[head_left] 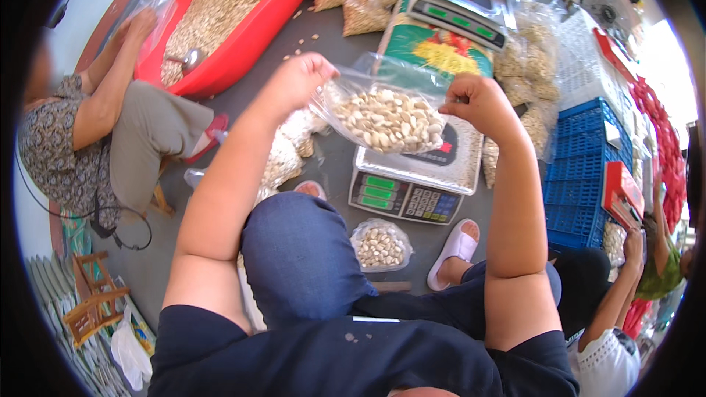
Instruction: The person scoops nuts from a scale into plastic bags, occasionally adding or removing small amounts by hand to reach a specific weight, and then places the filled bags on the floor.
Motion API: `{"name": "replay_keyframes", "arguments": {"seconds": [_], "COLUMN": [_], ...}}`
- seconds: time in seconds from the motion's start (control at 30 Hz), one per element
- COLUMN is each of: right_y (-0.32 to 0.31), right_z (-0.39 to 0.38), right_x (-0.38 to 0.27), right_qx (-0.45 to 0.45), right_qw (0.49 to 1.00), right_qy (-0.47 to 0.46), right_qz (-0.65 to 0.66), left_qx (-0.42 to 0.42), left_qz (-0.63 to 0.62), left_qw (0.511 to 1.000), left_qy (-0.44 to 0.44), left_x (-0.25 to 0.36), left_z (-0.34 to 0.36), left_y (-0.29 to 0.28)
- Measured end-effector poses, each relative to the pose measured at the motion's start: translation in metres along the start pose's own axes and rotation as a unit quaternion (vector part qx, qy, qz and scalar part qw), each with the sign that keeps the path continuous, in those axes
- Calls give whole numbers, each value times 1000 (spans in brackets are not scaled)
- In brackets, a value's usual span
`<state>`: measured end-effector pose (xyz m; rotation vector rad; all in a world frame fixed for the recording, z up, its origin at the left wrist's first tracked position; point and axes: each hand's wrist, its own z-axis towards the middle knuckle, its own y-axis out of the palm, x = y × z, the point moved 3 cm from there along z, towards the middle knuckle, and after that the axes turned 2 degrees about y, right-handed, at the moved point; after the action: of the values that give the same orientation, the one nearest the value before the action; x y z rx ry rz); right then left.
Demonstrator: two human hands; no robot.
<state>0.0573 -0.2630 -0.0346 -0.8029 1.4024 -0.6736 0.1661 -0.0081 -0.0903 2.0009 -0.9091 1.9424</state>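
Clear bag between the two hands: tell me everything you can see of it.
The bag looks like thin, glossy see-through plastic, partly filled with pale oval nuts or seeds, the film above them slack and creased. The left hand pinches its left end and the right hand its right, spreading it between them over the near scale in this view. Whether it touches the near scale, or whether its mouth is sealed, I cannot tell.
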Motion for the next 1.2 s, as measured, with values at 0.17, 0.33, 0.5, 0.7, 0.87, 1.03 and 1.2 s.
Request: {"name": "replay_keyframes", "arguments": {"seconds": [0.17,0.33,0.5,0.7,0.87,1.03,1.2], "right_y": [-10,50,21,-31,-15,29,108], "right_z": [-45,-79,-84,-104,-113,-79,-46], "right_x": [78,176,143,78,50,50,65], "right_qx": [11,-51,-28,91,131,203,195], "right_qw": [998,988,993,991,976,952,933], "right_qy": [47,129,110,93,105,169,289], "right_qz": [-29,-71,-27,27,139,155,88], "left_qx": [-13,-204,-232,-140,-82,-5,-7], "left_qz": [117,259,358,230,-19,-240,-252], "left_qw": [993,934,892,958,996,970,968], "left_qy": [31,-135,-150,-101,-26,30,3], "left_x": [-25,-40,-1,69,88,70,45], "left_z": [38,29,30,16,-7,-25,-4], "left_y": [99,158,164,139,138,158,198]}}
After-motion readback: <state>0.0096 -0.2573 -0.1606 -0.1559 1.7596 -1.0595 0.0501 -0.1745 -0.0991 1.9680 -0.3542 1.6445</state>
